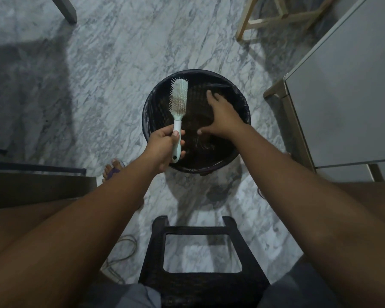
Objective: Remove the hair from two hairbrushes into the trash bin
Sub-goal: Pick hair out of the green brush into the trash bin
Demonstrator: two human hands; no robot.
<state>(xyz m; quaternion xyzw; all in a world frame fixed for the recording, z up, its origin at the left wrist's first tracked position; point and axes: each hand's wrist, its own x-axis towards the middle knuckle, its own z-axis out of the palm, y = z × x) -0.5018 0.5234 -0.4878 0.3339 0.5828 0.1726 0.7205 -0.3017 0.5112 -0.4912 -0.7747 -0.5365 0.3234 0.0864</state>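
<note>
Gripping pale green plastic hairbrush by its handle in curled left hand, bristle head beyond the fingers, above round black trash bin. Right hand fingers spread, apart from brush.

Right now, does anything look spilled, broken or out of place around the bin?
Nothing stands out. The hairbrush is held by its handle over the trash bin, whose dark liner is folded over the rim. A brownish clump of hair sits caught in the bristles, which fits the job.
</note>
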